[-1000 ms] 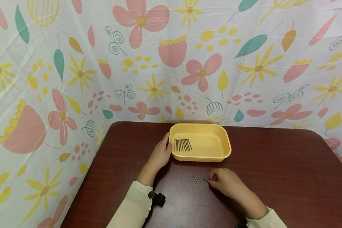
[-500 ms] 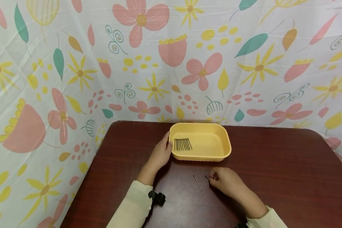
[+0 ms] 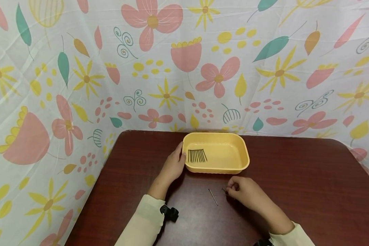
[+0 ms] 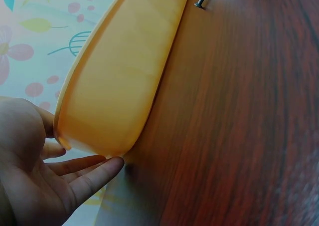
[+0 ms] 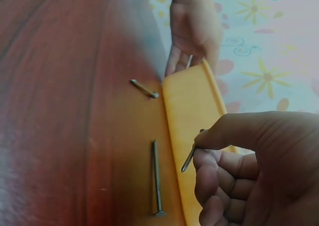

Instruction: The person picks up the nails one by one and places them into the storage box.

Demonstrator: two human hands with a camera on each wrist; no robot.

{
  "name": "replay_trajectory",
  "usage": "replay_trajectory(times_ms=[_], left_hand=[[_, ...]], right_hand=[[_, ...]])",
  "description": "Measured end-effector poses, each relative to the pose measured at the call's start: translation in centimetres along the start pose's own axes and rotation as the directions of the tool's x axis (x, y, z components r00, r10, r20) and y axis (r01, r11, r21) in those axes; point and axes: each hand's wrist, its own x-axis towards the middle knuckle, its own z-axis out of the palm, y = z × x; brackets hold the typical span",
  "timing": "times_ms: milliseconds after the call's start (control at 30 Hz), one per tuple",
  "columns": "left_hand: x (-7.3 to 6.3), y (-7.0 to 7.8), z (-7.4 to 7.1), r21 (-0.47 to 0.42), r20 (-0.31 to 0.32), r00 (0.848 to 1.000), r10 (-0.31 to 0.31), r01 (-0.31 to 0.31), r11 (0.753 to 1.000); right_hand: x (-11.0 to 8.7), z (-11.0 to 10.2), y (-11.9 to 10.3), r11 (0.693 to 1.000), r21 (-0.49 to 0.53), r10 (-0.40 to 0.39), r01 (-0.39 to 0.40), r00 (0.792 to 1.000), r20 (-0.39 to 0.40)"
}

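A yellow plastic tray [image 3: 221,170] stands near the table's back edge. Several dark nails [image 3: 197,156] lie side by side in its left part. My left hand [image 3: 173,167] touches the tray's left end, its fingers extended along the outer wall and the thumb by the rim. Between thumb and forefinger, my right hand [image 3: 247,193] pinches a nail [image 5: 189,157] just above the table, in front of the tray. Beneath that hand lies a second nail [image 5: 157,178]. Farther left on the table is another nail [image 3: 213,197], whose head shows in the left wrist view.
The dark red-brown table [image 3: 301,181] has a glossy wood grain. A white cloth with printed flowers [image 3: 160,61] hangs behind and to the left of it. Each wrist carries a black camera mount, such as the left one [image 3: 169,214].
My right hand has worked at the nails in front of the tray and risen slightly, with one nail now between its fingertips. The left hand and tray have stayed in place.
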Motion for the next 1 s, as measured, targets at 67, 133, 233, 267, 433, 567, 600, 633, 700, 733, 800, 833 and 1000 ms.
replay_trajectory(times_ms=[67, 133, 233, 267, 433, 567, 600, 633, 700, 733, 800, 833, 1000], left_hand=[[0.1, 0.0, 0.0, 0.001, 0.001, 1.000, 0.003, -0.003, 1.000], [0.1, 0.0, 0.0, 0.000, 0.003, 1.000, 0.005, -0.005, 1.000], [0.1, -0.1, 0.0, -0.001, 0.009, 1.000, 0.004, -0.004, 1.000], [0.1, -0.1, 0.0, -0.002, 0.010, 1.000, 0.004, -0.004, 1.000], [0.0, -0.1, 0.0, -0.002, 0.009, 1.000, -0.001, 0.001, 1.000], [-0.1, 0.0, -0.1, -0.006, 0.006, 1.000, -0.004, 0.004, 1.000], [-0.1, 0.0, -0.1, -0.005, 0.004, 1.000, -0.002, 0.002, 1.000], [-0.1, 0.0, -0.1, -0.006, 0.004, 1.000, -0.001, 0.001, 1.000], [-0.1, 0.0, -0.1, -0.007, 0.004, 1.000, 0.000, 0.000, 1.000], [-0.1, 0.0, -0.1, -0.006, 0.004, 1.000, -0.001, 0.001, 1.000], [-0.1, 0.0, -0.1, -0.005, 0.006, 1.000, 0.001, -0.001, 1.000], [-0.1, 0.0, -0.1, -0.006, 0.006, 1.000, 0.000, 0.000, 1.000], [0.0, 0.0, -0.1, -0.003, 0.007, 1.000, 0.002, -0.002, 1.000]], right_hand=[[0.0, -0.3, 0.0, 0.999, 0.036, -0.004, 0.003, 1.000, 0.009], [0.0, -0.6, -0.1, 0.998, 0.061, -0.008, 0.007, 1.000, 0.012], [0.0, -1.1, -0.1, 0.997, 0.075, -0.011, 0.011, 1.000, -0.002], [0.1, -1.3, -0.2, 0.997, 0.074, -0.013, 0.013, 1.000, -0.011], [0.4, -1.9, -0.5, 0.997, 0.070, -0.037, 0.041, 0.998, -0.058], [0.7, -2.3, -0.8, 0.995, 0.086, -0.046, 0.053, 0.996, -0.080], [0.8, -2.4, -1.0, 0.994, 0.091, -0.046, 0.054, 0.995, -0.084], [1.0, -2.6, -1.1, 0.994, 0.097, -0.045, 0.054, 0.995, -0.091], [1.3, -2.8, -1.3, 0.993, 0.102, -0.044, 0.055, 0.993, -0.107], [1.5, -3.0, -1.4, 0.993, 0.105, -0.042, 0.054, 0.993, -0.114], [2.0, -3.2, -1.5, 0.991, 0.119, -0.040, 0.055, 0.991, -0.127], [2.2, -3.3, -1.6, 0.990, 0.128, -0.037, 0.054, 0.990, -0.133], [3.6, -3.9, -2.0, 0.986, 0.164, -0.009, 0.031, 0.991, -0.134]])
